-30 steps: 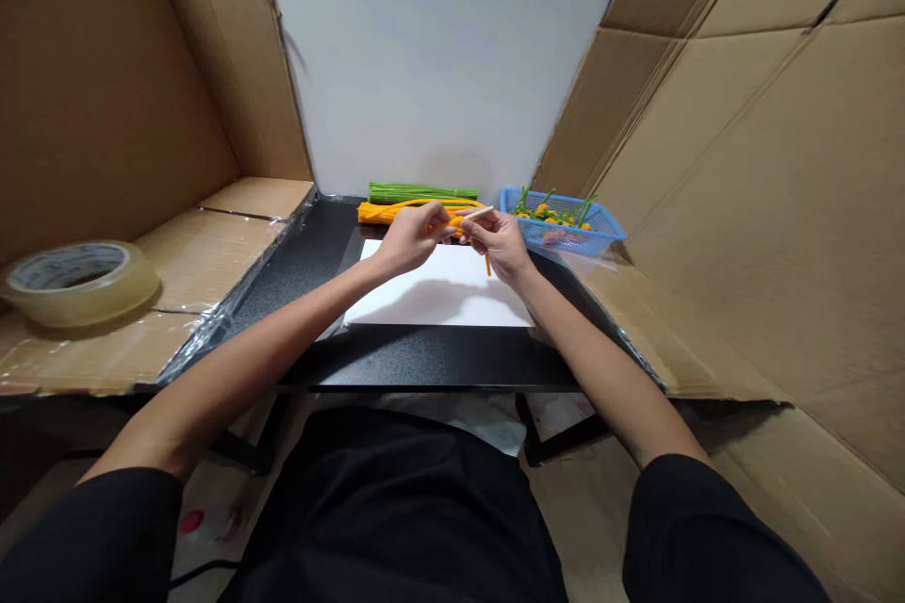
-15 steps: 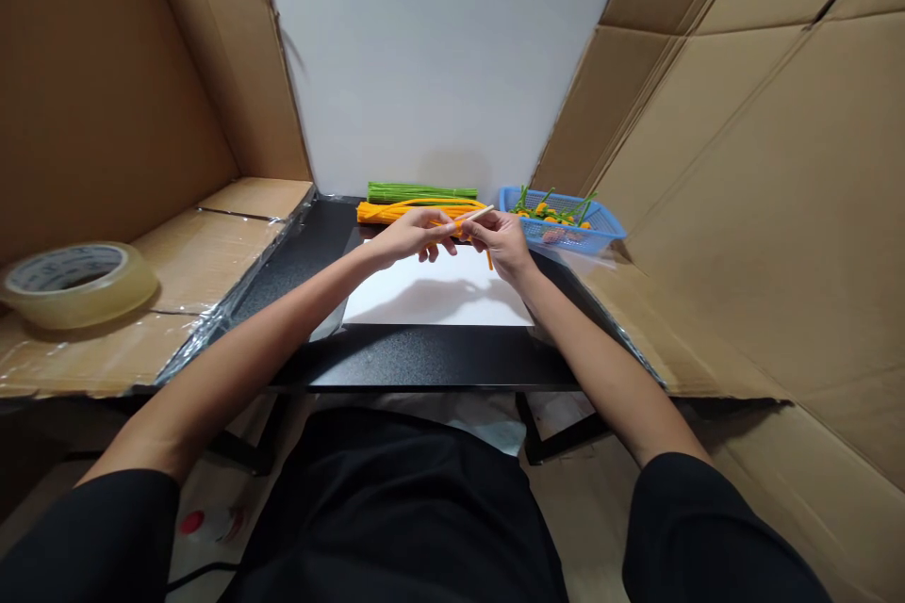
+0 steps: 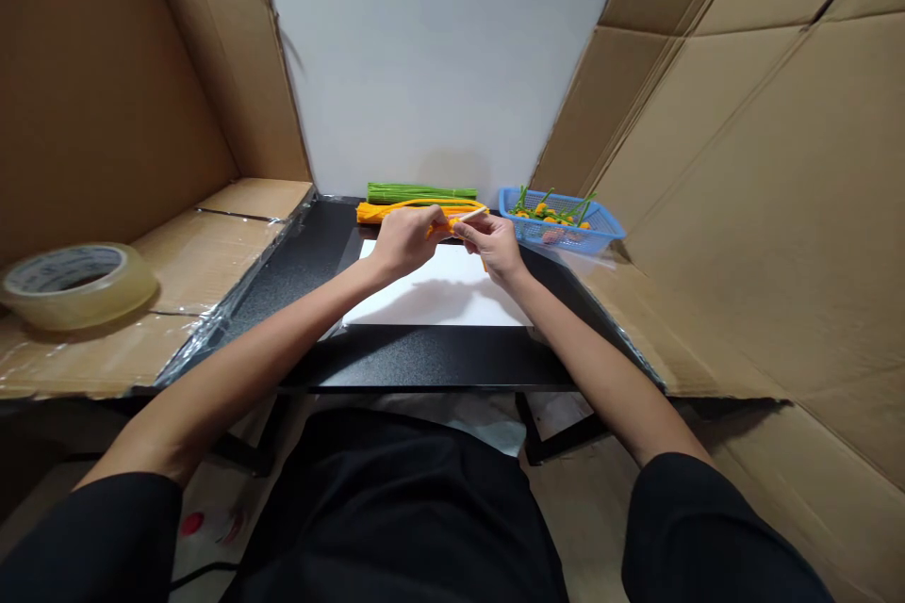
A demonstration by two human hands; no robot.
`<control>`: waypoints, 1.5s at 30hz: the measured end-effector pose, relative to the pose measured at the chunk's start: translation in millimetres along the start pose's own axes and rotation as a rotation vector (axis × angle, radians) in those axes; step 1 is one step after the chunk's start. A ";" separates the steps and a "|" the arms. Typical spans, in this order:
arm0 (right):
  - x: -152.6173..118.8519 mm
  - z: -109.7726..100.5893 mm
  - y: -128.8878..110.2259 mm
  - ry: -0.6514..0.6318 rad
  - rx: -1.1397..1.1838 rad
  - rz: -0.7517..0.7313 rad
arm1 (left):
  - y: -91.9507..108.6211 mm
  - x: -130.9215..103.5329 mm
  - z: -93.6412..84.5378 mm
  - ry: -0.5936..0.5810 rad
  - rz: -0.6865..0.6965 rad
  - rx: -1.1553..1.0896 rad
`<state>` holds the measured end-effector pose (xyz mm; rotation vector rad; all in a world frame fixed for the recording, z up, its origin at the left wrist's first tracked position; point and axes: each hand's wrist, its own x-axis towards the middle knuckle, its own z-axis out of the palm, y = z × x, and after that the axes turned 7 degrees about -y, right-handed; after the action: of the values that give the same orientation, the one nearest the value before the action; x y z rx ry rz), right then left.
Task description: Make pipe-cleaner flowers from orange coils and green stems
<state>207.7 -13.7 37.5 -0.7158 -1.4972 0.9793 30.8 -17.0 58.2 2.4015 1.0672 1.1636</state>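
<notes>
Above a white sheet (image 3: 452,311), both hands are close together around a thin pale stick (image 3: 475,214). An orange pipe cleaner (image 3: 436,228) shows between them at the stick, and a short orange end hangs below my right hand. My left hand (image 3: 408,240) is closed on the pipe cleaner, its back turned to me. My right hand (image 3: 497,250) pinches the stick between thumb and fingers. How the pipe cleaner lies around the stick is partly hidden by the fingers.
Behind the hands lie an orange pipe cleaner bundle (image 3: 371,213) and a green one (image 3: 422,193). A blue basket (image 3: 609,234) holds orange and green pieces at the back right. A tape roll (image 3: 106,297) rests on cardboard at left. Cardboard walls (image 3: 764,207) flank the black table (image 3: 424,363).
My left hand has rolled over and curled its fingers, hiding more of the pipe cleaner. The stick and my right hand have shifted slightly left and down.
</notes>
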 end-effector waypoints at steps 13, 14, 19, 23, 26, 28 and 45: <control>-0.9 -7.5 -9.7 -0.105 0.073 0.106 | -9.9 8.1 -6.6 -0.385 -0.130 -0.498; -0.7 -7.3 -8.2 -0.092 0.071 0.107 | -8.9 6.7 -4.4 -0.339 -0.104 -0.450; -0.2 -2.5 -5.5 -0.039 0.083 0.084 | 0.4 -2.8 4.2 -0.005 0.149 0.134; -0.2 0.1 -9.2 -0.023 0.100 0.065 | 3.5 -5.7 4.3 0.000 0.185 0.179; -0.1 -0.3 -12.4 -0.035 0.106 0.069 | 1.1 -4.7 4.3 0.002 0.243 0.205; -0.4 -0.7 -14.5 -0.053 0.105 0.072 | -0.9 -3.9 5.0 0.025 0.247 0.177; 0.5 -7.6 -18.5 -0.138 0.065 0.066 | -7.4 5.5 0.4 -0.214 -0.008 -0.592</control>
<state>216.7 -20.5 54.0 -0.6651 -1.5616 1.1418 29.6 -7.9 57.3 1.9894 0.5600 1.0108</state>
